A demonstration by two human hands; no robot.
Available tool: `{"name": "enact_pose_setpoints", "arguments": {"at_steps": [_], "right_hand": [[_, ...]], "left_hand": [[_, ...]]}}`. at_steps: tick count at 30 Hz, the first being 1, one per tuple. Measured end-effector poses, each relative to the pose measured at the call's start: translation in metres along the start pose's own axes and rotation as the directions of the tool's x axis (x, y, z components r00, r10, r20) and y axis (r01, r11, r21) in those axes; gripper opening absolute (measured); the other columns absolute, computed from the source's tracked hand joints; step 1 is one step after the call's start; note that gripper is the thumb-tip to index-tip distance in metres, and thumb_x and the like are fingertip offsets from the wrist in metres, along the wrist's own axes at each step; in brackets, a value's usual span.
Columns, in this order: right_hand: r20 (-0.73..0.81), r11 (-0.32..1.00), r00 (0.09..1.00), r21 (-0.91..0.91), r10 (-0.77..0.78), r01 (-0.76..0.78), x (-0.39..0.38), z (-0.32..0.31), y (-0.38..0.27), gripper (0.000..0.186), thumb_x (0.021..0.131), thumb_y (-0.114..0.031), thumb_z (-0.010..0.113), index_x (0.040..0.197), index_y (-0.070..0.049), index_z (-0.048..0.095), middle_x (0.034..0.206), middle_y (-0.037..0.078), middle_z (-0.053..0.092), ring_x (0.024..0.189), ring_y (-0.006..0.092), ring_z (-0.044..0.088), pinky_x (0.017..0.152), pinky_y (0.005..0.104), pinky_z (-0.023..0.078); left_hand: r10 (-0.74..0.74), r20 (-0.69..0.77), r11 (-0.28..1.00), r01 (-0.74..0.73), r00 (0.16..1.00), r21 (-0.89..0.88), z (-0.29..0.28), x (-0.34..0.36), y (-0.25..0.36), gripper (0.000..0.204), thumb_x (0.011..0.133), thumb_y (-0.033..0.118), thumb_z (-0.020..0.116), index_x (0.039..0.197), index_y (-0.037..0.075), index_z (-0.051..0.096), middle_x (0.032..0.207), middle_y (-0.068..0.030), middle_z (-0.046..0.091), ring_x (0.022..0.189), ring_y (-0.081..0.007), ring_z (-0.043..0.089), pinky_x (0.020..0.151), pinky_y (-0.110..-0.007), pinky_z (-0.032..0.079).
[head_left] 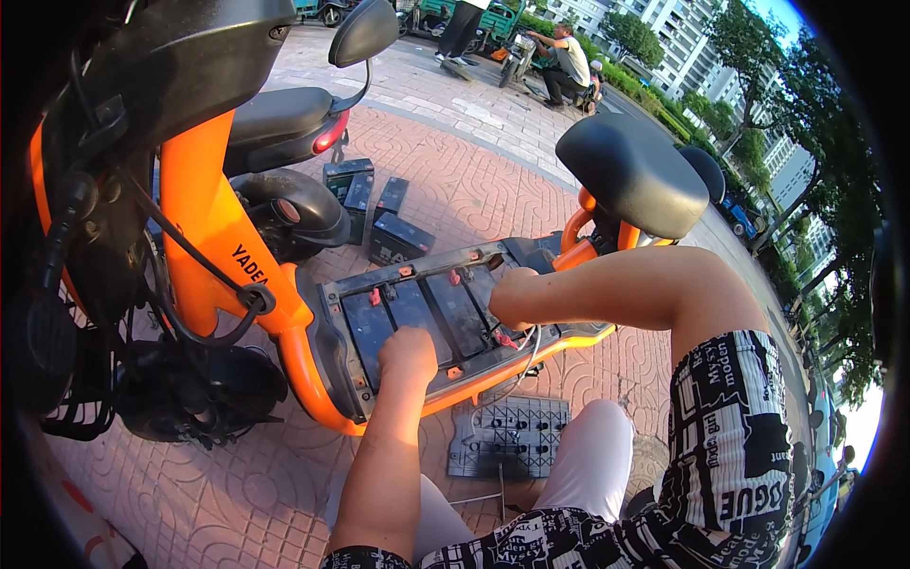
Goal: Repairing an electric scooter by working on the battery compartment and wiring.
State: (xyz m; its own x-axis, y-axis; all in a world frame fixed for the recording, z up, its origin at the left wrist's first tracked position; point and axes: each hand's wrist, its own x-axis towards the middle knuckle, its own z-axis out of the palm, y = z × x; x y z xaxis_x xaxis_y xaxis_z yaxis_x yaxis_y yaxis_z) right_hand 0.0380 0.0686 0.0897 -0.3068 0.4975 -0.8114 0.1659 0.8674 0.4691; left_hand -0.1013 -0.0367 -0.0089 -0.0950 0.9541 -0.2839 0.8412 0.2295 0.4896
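An orange electric scooter [204, 180] stands before me with its footboard battery bay uncovered. Several dark batteries [445, 294] sit side by side in the bay, with red terminal caps [374, 296] on them. My left hand [409, 356] is curled over the near left part of the bay; its fingers are turned away from view. At the bay's right end, my right hand [515, 296] is closed low over the batteries, and whatever it grips is hidden. A pale cable [533, 343] loops over the bay's near edge just below the right hand.
Loose black batteries [400, 237] lie on the paving behind the scooter. A grey ribbed panel [509, 436] rests on the ground by my knee. A padded rear seat [633, 175] rises at the right. Another scooter [275, 128] stands close behind; a person [567, 62] sits farther off.
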Motion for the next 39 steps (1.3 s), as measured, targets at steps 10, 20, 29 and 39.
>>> {"name": "enact_pose_setpoints", "arguments": {"at_steps": [10,20,29,39], "right_hand": [[-0.07,0.993,0.994,0.093,0.082,-0.075,-0.002,0.015,-0.005,0.026,0.08,-0.02,0.072,0.105,-0.014,0.076,0.102,0.005,0.073,0.094,0.0242,0.07,0.073,0.0365,0.055],[-0.706,0.434,0.215,0.615,0.675,0.658,-0.122,0.031,-0.031,0.023,0.091,-0.024,0.067,0.087,-0.003,0.058,0.066,0.01,0.06,0.061,0.0248,0.06,0.058,0.0381,0.047],[-0.169,-0.539,0.659,0.448,0.733,0.713,-0.102,0.162,-0.09,0.021,0.097,-0.023,0.062,0.083,-0.008,0.057,0.061,-0.006,0.047,0.053,0.0022,0.042,0.048,0.0199,0.034],[-0.247,-0.451,0.789,0.708,0.563,0.543,-0.091,0.245,-0.179,0.027,0.094,-0.019,0.065,0.076,-0.005,0.051,0.059,-0.005,0.039,0.056,0.0063,0.035,0.049,0.0268,0.031]], "left_hand": [[0.035,0.017,0.997,-0.036,0.999,0.071,0.004,0.001,-0.004,0.023,0.084,0.005,0.06,0.103,0.001,0.071,0.11,-0.02,0.068,0.103,-0.0362,0.067,0.085,-0.04,0.056],[0.007,0.024,0.982,-0.012,1.0,0.188,0.009,-0.003,-0.003,0.026,0.08,0.01,0.069,0.105,0.002,0.066,0.111,-0.0175,0.064,0.105,-0.0374,0.064,0.089,-0.043,0.053],[0.028,-0.051,0.999,-0.026,0.998,0.039,0.006,-0.002,-0.012,0.019,0.078,0.012,0.073,0.094,0.002,0.068,0.097,-0.0178,0.068,0.094,-0.0336,0.066,0.08,-0.04,0.053],[-0.076,0.062,0.9,0.095,0.995,-0.424,-0.001,-0.019,-0.03,0.018,0.087,0.01,0.066,0.1,-0.001,0.071,0.082,-0.0076,0.069,0.075,-0.0148,0.063,0.072,-0.029,0.051]]}}
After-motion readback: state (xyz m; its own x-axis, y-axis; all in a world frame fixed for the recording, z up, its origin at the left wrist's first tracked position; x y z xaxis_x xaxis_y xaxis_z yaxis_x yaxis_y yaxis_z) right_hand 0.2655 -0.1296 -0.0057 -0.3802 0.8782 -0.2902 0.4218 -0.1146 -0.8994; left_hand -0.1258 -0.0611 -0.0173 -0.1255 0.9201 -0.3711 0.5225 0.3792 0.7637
